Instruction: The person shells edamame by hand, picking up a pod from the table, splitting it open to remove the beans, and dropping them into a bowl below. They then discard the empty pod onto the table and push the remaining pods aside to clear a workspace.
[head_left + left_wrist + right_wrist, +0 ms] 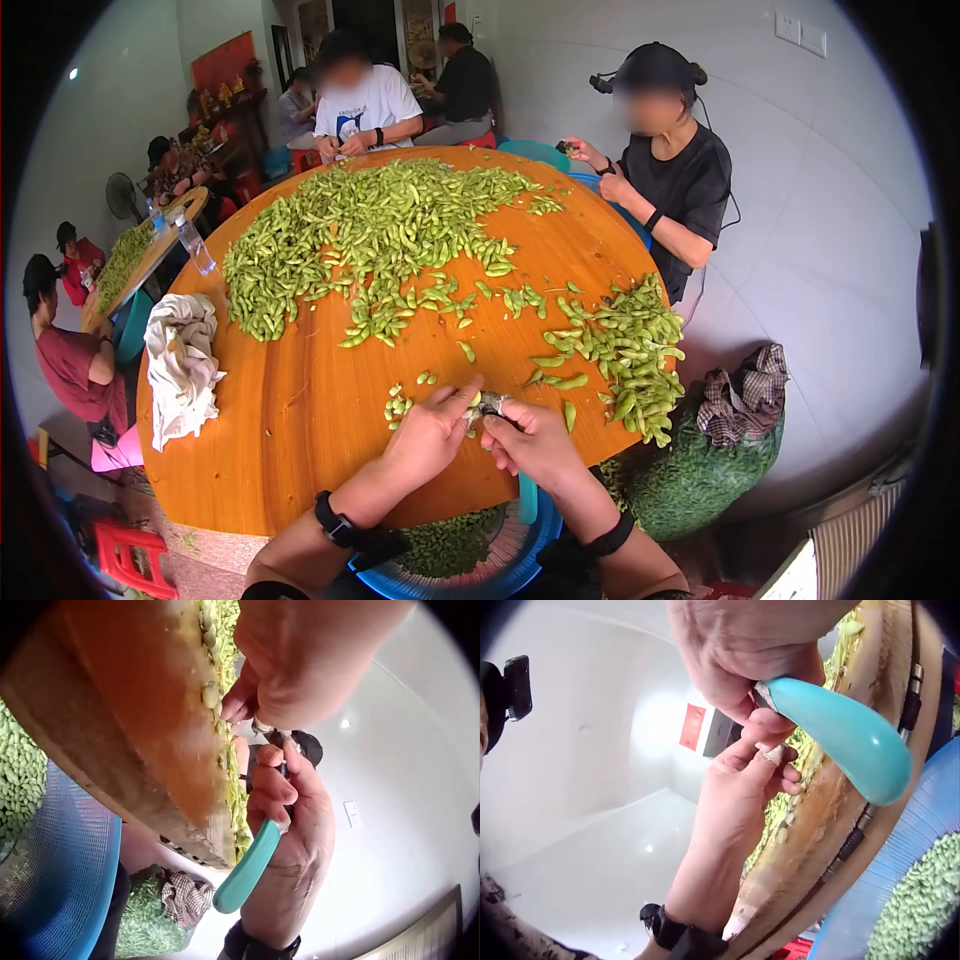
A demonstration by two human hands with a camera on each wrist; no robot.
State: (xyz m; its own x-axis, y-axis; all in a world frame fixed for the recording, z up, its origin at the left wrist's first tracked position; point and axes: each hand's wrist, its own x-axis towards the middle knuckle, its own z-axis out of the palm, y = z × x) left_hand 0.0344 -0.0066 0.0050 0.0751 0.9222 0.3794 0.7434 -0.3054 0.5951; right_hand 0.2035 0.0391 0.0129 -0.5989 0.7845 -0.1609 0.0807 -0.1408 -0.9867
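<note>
Over the table's near edge, my left hand pinches a green soybean pod, mostly hidden by the fingertips. A whitish wrap covers the left thumb's tip. Right beside it, my right hand grips a small tool by its turquoise handle, which sticks out below the palm; its working end is hidden among the fingers. Both hands' fingertips meet closely. A few shelled soybeans lie left of my hands. Below the table edge sits a blue basket holding many shelled green beans.
A large heap of soybean pods covers the far table, with a smaller pile at right. A white cloth and a water bottle are at left. A full green mesh sack stands right. Other people sit around.
</note>
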